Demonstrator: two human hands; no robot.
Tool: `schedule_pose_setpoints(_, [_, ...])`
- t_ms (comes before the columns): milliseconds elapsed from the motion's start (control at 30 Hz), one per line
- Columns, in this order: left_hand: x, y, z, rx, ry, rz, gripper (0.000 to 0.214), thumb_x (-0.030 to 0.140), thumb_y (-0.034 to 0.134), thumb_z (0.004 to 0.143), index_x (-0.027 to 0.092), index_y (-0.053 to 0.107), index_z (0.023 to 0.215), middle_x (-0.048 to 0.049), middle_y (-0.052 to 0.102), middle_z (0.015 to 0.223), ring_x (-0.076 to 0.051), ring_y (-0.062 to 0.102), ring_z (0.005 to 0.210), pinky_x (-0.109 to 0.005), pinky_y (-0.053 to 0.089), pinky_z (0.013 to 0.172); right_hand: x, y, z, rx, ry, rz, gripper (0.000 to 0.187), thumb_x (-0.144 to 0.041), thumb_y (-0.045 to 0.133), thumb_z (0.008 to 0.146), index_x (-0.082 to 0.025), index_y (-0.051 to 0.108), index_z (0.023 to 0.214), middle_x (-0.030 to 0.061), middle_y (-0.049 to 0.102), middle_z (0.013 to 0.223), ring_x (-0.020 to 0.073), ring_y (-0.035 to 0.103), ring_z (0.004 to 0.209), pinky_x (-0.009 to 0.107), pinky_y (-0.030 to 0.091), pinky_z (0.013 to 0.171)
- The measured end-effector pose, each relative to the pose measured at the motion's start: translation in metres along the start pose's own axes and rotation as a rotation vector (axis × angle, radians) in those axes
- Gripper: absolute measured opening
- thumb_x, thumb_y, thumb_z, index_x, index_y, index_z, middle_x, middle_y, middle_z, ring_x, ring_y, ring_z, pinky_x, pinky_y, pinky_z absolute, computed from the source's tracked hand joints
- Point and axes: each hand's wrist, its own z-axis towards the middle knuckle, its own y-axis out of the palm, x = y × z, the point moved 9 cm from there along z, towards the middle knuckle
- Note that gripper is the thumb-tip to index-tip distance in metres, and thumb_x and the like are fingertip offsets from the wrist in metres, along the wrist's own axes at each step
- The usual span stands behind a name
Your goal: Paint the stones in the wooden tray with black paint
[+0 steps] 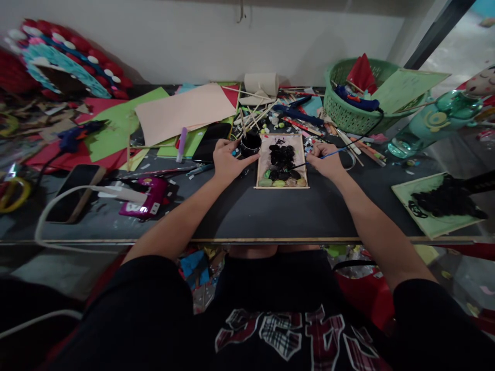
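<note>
In front of me lies a small framed panel [263, 174] with stones stuck on it. Glossy black paint covers the stones [281, 156] in the middle, while a row of yellowish-green stones [279, 183] along the bottom edge shows its own colour. My left hand [229, 161] is closed around a small cup of black paint [251, 144] at the panel's left side. Between the fingers of my right hand [325, 158] is a thin blue-handled paintbrush [333, 152], its dark tip touching the lower stones.
Behind the panel are pliers [299, 111], sticks and paper scraps. A green basket [350, 116] and a teal bottle [423, 126] stand right, near another black-painted panel [425, 211]. Leftward lie coloured papers [185, 113], a glue gun [79, 135], a phone [75, 193] and a purple power strip [145, 198].
</note>
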Motion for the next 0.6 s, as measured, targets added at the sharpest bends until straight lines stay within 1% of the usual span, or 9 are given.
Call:
schedule_pose_setpoints(100, [0.0,0.001,0.0,-0.01,-0.003,-0.001,0.07,0.075,0.08,0.061,0.019,0.071,0.103,-0.0036,0.055,0.083,-0.026,0.058,0.091,-0.04,0.051,0.084,-0.002,-0.005,-0.002,0.086,-0.036,0.038,0.043,-0.013,0.064,0.076,-0.022,0.03,0.052,-0.0069,0.033,0.052,0.0087,0.031,0.053,0.027,0.029,0.058])
schedule_pose_setpoints(167, [0.0,0.0,0.0,-0.012,-0.01,0.009,0.071,0.075,0.079,0.061,0.019,0.072,0.104,-0.0037,0.055,0.083,-0.026,0.058,0.091,-0.04,0.052,0.085,-0.003,-0.005,-0.003,0.104,-0.056,0.045,0.044,-0.01,0.064,0.073,-0.022,0.029,0.051,-0.0072,0.031,0.052,0.0082,0.03,0.053,0.027,0.028,0.058])
schedule_pose_setpoints(233, [0.0,0.0,0.0,-0.015,-0.022,0.022,0.072,0.076,0.079,0.06,0.019,0.072,0.103,-0.004,0.056,0.083,-0.026,0.059,0.091,-0.04,0.052,0.085,-0.003,-0.004,-0.004,0.095,-0.07,0.029,0.046,-0.007,0.065,0.068,-0.021,0.026,0.049,-0.0079,0.028,0.05,0.0072,0.027,0.052,0.027,0.025,0.057])
schedule_pose_setpoints(267, [0.0,0.0,-0.001,-0.017,-0.029,0.026,0.072,0.077,0.079,0.06,0.019,0.073,0.103,-0.0043,0.057,0.084,-0.026,0.059,0.092,-0.04,0.052,0.085,-0.004,-0.004,-0.004,0.092,-0.072,0.035,0.046,-0.008,0.066,0.068,-0.021,0.026,0.049,-0.0081,0.028,0.05,0.007,0.027,0.052,0.027,0.025,0.057])
schedule_pose_setpoints(367, [0.0,-0.001,0.0,-0.023,-0.043,0.032,0.073,0.077,0.079,0.059,0.019,0.073,0.102,-0.0051,0.058,0.086,-0.027,0.059,0.093,-0.041,0.053,0.086,-0.006,-0.006,-0.005,0.112,-0.071,0.075,0.043,-0.019,0.064,0.077,-0.022,0.029,0.053,-0.0073,0.033,0.051,0.0079,0.03,0.051,0.027,0.027,0.057])
schedule_pose_setpoints(433, [0.001,0.0,0.0,-0.035,-0.045,0.032,0.073,0.076,0.079,0.06,0.018,0.073,0.103,-0.0059,0.058,0.087,-0.027,0.059,0.094,-0.041,0.053,0.088,-0.011,-0.004,-0.005,0.098,-0.102,0.013,0.043,-0.021,0.064,0.077,-0.022,0.028,0.053,-0.0069,0.033,0.051,0.0081,0.031,0.051,0.028,0.028,0.058])
schedule_pose_setpoints(500, [0.001,0.0,0.0,-0.05,-0.047,0.028,0.072,0.075,0.08,0.06,0.018,0.073,0.102,-0.0067,0.058,0.087,-0.028,0.059,0.095,-0.042,0.053,0.089,-0.017,0.0,-0.006,0.067,-0.144,-0.088,0.044,-0.018,0.064,0.073,-0.021,0.026,0.05,-0.0068,0.031,0.05,0.0079,0.029,0.051,0.028,0.027,0.058])
schedule_pose_setpoints(533, [0.002,0.0,0.0,-0.054,-0.049,0.025,0.071,0.075,0.08,0.06,0.017,0.073,0.101,-0.0071,0.058,0.087,-0.028,0.059,0.095,-0.042,0.053,0.088,-0.019,0.0,-0.007,0.064,-0.161,-0.118,0.044,-0.018,0.064,0.072,-0.022,0.026,0.05,-0.0067,0.03,0.05,0.0079,0.029,0.051,0.028,0.026,0.058])
schedule_pose_setpoints(600, [0.003,0.0,0.001,-0.058,-0.052,0.017,0.072,0.076,0.079,0.06,0.017,0.073,0.101,-0.0074,0.058,0.086,-0.029,0.059,0.095,-0.043,0.053,0.087,-0.023,-0.001,-0.009,0.09,-0.186,-0.125,0.042,-0.021,0.062,0.075,-0.022,0.027,0.051,-0.0062,0.032,0.051,0.0085,0.03,0.051,0.028,0.026,0.057])
